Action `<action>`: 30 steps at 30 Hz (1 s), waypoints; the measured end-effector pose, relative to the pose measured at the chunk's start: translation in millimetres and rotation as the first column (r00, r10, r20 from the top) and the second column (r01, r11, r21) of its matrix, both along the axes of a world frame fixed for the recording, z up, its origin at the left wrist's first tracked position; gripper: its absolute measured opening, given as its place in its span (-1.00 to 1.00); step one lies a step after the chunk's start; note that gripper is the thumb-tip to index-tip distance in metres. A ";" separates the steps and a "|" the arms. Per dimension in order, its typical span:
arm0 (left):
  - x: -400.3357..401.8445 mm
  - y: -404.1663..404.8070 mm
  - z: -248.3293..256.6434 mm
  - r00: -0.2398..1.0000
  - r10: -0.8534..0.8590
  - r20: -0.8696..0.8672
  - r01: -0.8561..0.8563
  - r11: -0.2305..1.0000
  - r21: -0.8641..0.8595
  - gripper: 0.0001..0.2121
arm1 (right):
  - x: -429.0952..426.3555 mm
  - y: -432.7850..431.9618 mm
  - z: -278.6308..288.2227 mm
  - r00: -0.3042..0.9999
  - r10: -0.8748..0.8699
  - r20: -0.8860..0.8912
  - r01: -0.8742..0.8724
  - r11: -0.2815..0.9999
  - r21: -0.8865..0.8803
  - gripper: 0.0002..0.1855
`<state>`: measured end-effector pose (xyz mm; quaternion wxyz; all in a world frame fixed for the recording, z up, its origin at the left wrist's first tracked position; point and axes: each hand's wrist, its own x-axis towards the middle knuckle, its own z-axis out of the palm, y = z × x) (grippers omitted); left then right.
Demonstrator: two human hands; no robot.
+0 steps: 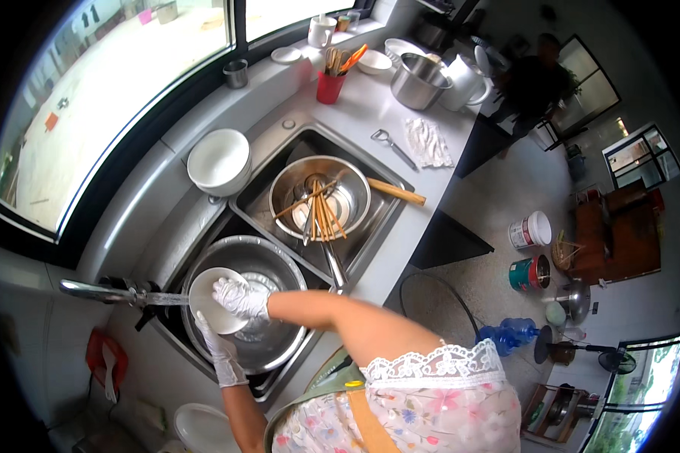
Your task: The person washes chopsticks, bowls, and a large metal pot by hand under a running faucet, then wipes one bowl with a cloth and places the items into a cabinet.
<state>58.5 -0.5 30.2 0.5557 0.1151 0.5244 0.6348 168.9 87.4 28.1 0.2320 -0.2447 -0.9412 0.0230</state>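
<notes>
My left hand [218,351], in a white disposable glove, grips the near rim of a white bowl [204,291]. The gloved fingers of my right hand [241,299] are inside that bowl, against its inner wall. Water runs from the chrome faucet [102,291] onto the bowl's left side. The bowl is tilted over a large stainless-steel basin [286,272] that stands in the near sink compartment and has water at its bottom. In the other sink compartment [382,198] sits a steel pan [360,206] holding several wooden chopsticks [320,212] and metal utensils.
Stacked white bowls [218,161] stand on the sink's window side. Along the counter are a peeler [394,148], a crumpled cloth [429,142], a red utensil cup [328,88], a steel pot [419,82] and a white pitcher [462,82]. A person [535,85] stands beyond the counter. Buckets [530,231] are on the floor.
</notes>
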 end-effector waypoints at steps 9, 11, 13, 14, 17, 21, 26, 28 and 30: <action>-8.6 9.5 5.4 0.964 -0.215 0.157 0.236 0.963 -0.133 -0.50 | 50.2 -26.9 -40.1 0.986 0.163 -0.015 -0.158 0.924 -0.349 -0.69; -28.1 -5.9 11.3 0.963 -0.065 0.262 0.100 0.988 -0.121 -0.53 | 27.0 -34.0 4.9 0.984 0.176 0.030 -0.154 0.921 -0.359 -0.77; -13.6 2.1 -8.0 0.965 0.090 0.248 -0.050 0.985 -0.163 -0.53 | -10.1 -53.3 10.3 1.000 -0.022 -0.002 0.017 0.811 -0.585 -0.82; -13.0 5.9 -24.1 0.989 0.072 0.128 -0.052 0.987 -0.149 -0.52 | -22.8 -63.1 9.3 0.977 -0.193 -0.088 0.083 0.731 -0.678 -0.82; -45.3 -20.5 -21.9 0.996 0.053 0.066 -0.044 0.991 -0.127 -0.50 | -4.9 -69.1 64.3 0.893 -0.359 -0.271 -0.317 -0.074 -0.945 -0.63; -25.2 -4.6 -0.2 0.992 0.017 0.125 -0.007 0.997 -0.079 -0.45 | 34.1 -18.3 -6.1 0.961 0.254 0.114 -0.229 0.954 -0.195 -0.77; -6.1 6.8 5.1 0.991 0.111 -0.069 -0.126 0.951 -0.283 -0.49 | -2.0 -64.6 0.8 0.990 0.033 -0.140 -0.093 0.889 -0.448 -0.79; -31.5 -3.0 8.8 0.989 -0.047 0.141 0.063 0.992 -0.112 -0.50 | 29.2 -34.9 -15.3 0.966 0.116 -0.233 -0.234 0.775 -0.587 -0.77; -26.3 -8.3 30.1 0.993 -0.023 0.112 0.051 0.967 -0.249 -0.52 | 39.1 -14.4 -13.6 0.965 0.262 0.029 -0.260 0.964 -0.065 -0.75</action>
